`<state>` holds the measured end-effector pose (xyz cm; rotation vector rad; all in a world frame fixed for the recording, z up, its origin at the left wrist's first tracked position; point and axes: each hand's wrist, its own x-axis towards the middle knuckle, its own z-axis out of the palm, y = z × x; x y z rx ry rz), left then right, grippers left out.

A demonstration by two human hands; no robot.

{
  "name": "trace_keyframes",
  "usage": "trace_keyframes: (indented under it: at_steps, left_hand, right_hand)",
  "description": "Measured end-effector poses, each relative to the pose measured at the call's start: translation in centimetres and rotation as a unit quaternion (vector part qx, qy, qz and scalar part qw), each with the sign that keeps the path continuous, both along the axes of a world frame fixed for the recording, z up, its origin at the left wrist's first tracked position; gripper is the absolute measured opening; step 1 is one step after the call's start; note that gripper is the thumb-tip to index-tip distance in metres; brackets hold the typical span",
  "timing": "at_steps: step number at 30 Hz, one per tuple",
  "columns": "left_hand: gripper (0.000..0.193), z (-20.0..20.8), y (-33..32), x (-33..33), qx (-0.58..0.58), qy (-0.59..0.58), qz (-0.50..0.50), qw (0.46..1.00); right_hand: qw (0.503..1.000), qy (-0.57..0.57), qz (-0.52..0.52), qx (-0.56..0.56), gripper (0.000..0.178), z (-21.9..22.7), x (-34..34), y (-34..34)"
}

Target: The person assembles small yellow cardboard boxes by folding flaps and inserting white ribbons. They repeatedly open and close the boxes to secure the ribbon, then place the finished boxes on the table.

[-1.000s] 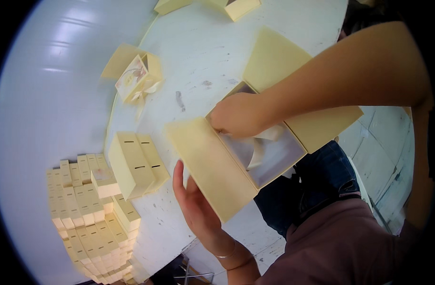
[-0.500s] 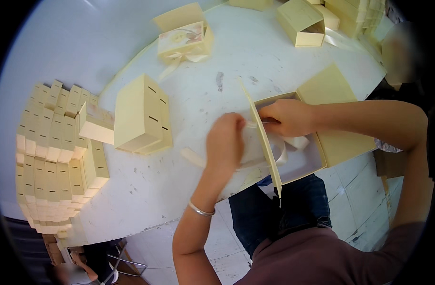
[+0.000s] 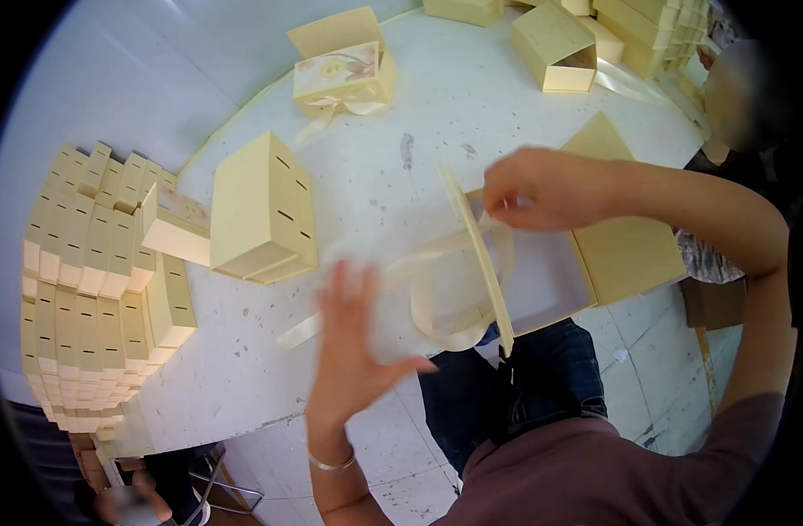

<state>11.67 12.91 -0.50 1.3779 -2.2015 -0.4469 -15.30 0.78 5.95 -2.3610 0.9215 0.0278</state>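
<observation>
A cream gift box (image 3: 546, 307) lies open near the table's front edge, one flap standing upright on its left and another spread to the right. My right hand (image 3: 546, 188) is closed above the box's inside, fingers pinched on a cream ribbon (image 3: 507, 250) that rises to it. More of this ribbon loops across the table left of the upright flap (image 3: 489, 272). Fingers spread and blurred by motion, my left hand (image 3: 353, 342) is held over the front of the table near the ribbon's loose end (image 3: 300, 331), with nothing in it.
A closed cream box with dark slots (image 3: 261, 210) stands to the left. Beyond it rise stacks of cream boxes (image 3: 85, 298). A box tied with a bow (image 3: 344, 74) sits at the back, an open-ended box (image 3: 555, 48) at the back right. People sit at the right and lower left.
My left hand has let go of the ribbon, swung left and toward me, and opened. My right hand has risen out of the box. More ribbon now lies on the table.
</observation>
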Motion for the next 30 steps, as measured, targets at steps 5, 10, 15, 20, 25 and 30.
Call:
trace_keyframes:
  at_steps: [5,10,15,20,25,30]
  left_hand:
    - [0.098,-2.5,-1.8,-5.3,0.022,-0.109,-0.063,0.992]
    - [0.074,-2.8,-4.5,-6.5,0.08,-0.064,-0.046,0.994]
    - [0.027,-3.7,-7.3,-5.3,0.004,-0.099,-0.064,0.993]
    - [0.017,-2.2,-5.2,0.7,0.016,-0.144,0.008,0.989]
    - [0.016,-4.1,-2.0,2.0,0.036,-0.136,0.053,0.989]
    - [0.006,-5.1,-6.8,-8.6,-0.025,-0.029,0.026,0.999]
  right_hand:
    - [0.978,0.111,0.164,-0.064,0.024,-4.1,-0.4,2.5]
    - [0.959,0.111,0.232,-0.117,0.02,-5.3,-0.3,1.9]
    - [0.961,0.203,0.184,0.042,0.031,-1.2,0.3,2.2]
    - [0.948,0.138,0.115,-0.264,0.036,1.1,-5.5,4.6]
    - [0.912,0.25,0.039,-0.323,0.042,-0.4,-7.5,4.0]
    - [0.892,0.189,-0.017,-0.409,0.054,-2.7,-14.7,-1.8]
